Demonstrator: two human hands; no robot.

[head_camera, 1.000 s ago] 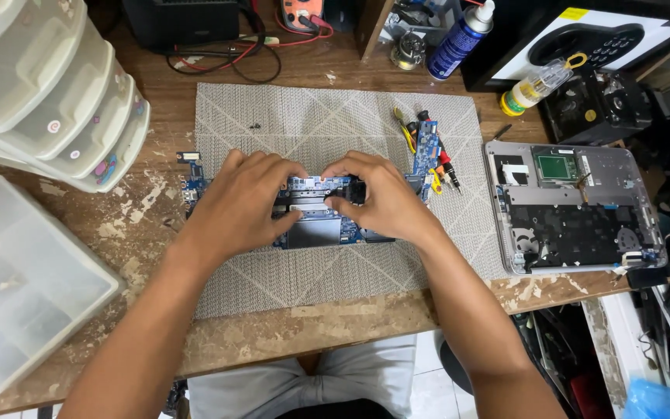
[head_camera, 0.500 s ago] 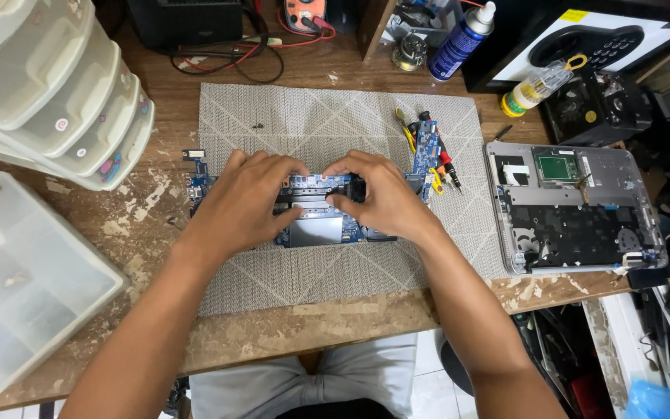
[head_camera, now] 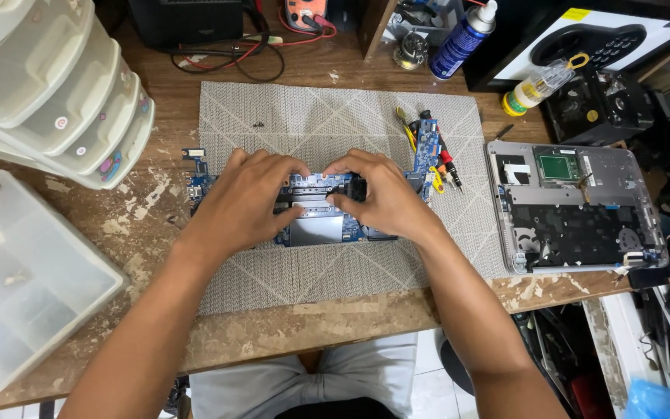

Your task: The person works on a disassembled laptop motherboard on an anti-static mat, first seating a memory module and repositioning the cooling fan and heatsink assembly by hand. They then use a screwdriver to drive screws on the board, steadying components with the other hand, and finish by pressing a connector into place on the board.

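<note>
the blue circuit board (head_camera: 316, 209) lies on the grey mat (head_camera: 335, 264), out of the opened laptop shell (head_camera: 575, 209) to the right of the right hand (head_camera: 381, 198). both hands rest flat on the board, the left hand (head_camera: 246, 202) with fingers curled over its top edge; neither grips or lifts it. 2 fingertip groups meet at a black part between them. small tools (head_camera: 436, 155) lie just beyond the right hand. refitting appears not yet done.

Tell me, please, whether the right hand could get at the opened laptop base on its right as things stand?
Probably yes: the right hand rests on the blue circuit board, and only bare mat separates it from the laptop base.
</note>
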